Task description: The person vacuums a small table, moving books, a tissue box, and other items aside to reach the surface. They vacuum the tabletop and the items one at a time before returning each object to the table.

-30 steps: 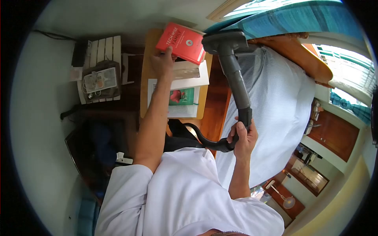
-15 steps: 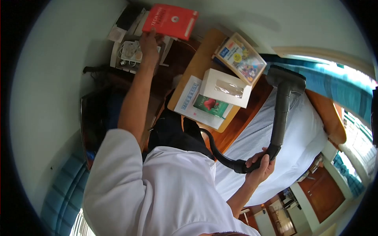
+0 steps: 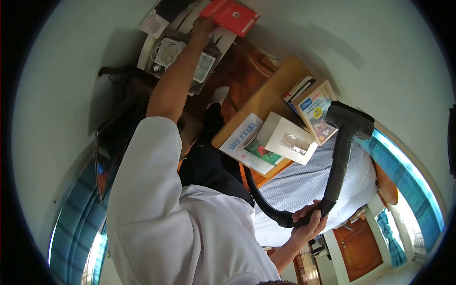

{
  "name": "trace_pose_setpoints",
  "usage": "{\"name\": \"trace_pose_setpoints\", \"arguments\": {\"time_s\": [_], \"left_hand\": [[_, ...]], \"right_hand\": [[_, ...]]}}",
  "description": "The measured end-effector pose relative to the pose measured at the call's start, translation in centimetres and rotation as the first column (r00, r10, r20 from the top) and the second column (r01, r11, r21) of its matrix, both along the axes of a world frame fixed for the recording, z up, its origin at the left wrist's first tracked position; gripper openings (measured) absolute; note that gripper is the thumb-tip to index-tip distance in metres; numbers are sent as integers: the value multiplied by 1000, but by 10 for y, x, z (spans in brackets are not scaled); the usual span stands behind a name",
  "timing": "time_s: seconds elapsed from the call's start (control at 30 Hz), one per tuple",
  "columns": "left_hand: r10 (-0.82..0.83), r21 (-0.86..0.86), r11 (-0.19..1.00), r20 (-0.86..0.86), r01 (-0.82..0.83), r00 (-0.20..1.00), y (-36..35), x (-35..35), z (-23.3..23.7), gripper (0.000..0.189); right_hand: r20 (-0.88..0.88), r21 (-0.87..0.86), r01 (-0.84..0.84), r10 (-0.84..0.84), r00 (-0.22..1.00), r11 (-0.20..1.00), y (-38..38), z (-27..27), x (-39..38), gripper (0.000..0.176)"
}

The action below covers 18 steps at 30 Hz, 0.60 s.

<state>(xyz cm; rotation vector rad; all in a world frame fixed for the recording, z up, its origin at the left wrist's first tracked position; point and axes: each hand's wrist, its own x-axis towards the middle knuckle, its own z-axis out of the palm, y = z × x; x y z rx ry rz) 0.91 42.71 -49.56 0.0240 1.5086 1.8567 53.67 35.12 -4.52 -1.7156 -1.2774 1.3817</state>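
My left hand (image 3: 203, 29) reaches out to the top of the view, fingers closed on the near edge of a red book (image 3: 232, 15). The book is over the top of a white drawer unit (image 3: 191, 18). My right hand (image 3: 308, 222) is wrapped round the handle of a black vacuum cleaner hose (image 3: 262, 203). From that hand a dark vacuum wand (image 3: 338, 166) rises to a wide brush head (image 3: 350, 121), held up in the air. The brush head overlaps a boxed picture set (image 3: 316, 111) in this view.
A wooden desk (image 3: 273, 85) bears a white box with a window (image 3: 287, 137), a green book (image 3: 261, 151), a printed sheet (image 3: 244, 135) and several upright books. A bed (image 3: 294, 190) is beyond it. An open drawer holds a basket of cables (image 3: 167, 52).
The red book has moved right and away, lower over the drawer unit, with my left hand still on it. My view has shifted; the right hand keeps the vacuum handle.
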Motion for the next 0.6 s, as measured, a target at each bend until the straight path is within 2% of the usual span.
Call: {"name": "trace_pose_setpoints", "arguments": {"time_s": [0.1, 0.13, 0.2, 0.23, 0.3, 0.33, 0.4, 0.5, 0.53, 0.6], "left_hand": [[-39, -2, 999, 21, 39, 999, 0, 6, 32, 38], [-41, 0, 999, 25, 41, 999, 0, 4, 28, 38], [16, -75, 997, 150, -4, 989, -5, -3, 21, 35], [15, -73, 997, 153, -4, 988, -8, -7, 10, 35], [132, -223, 970, 139, -99, 981, -13, -18, -24, 33], [134, -220, 970, 144, -100, 981, -14, -27, -39, 33], [46, -431, 902, 172, 33, 984, -16, -38, -58, 34], [71, -366, 930, 183, 1, 981, -18, -34, -16, 35], [73, -366, 930, 183, -1, 980, -21, -36, -22, 35], [96, -235, 970, 157, -57, 983, -25, -41, -40, 34]], "right_hand": [[10, -4, 4, -4, 1000, 1000, 2, 3, -10, 42], [7, -11, -4, 4, 1000, 1000, 4, 3, -13, 42], [4, -15, -10, 10, 1000, 1000, 5, 3, -18, 42], [2, -15, -21, 21, 1000, 1000, 6, 3, -20, 42], [3, -9, -34, 34, 999, 999, 6, 2, -21, 42], [6, -9, -45, 45, 999, 999, 5, 1, -21, 42], [14, -10, -57, 57, 998, 998, 5, 2, -24, 42], [42, -21, -65, 66, 997, 998, 6, 3, -28, 41], [37, -29, -67, 68, 997, 997, 7, 3, -28, 40], [31, -34, -69, 70, 997, 997, 8, 2, -29, 40]]}}
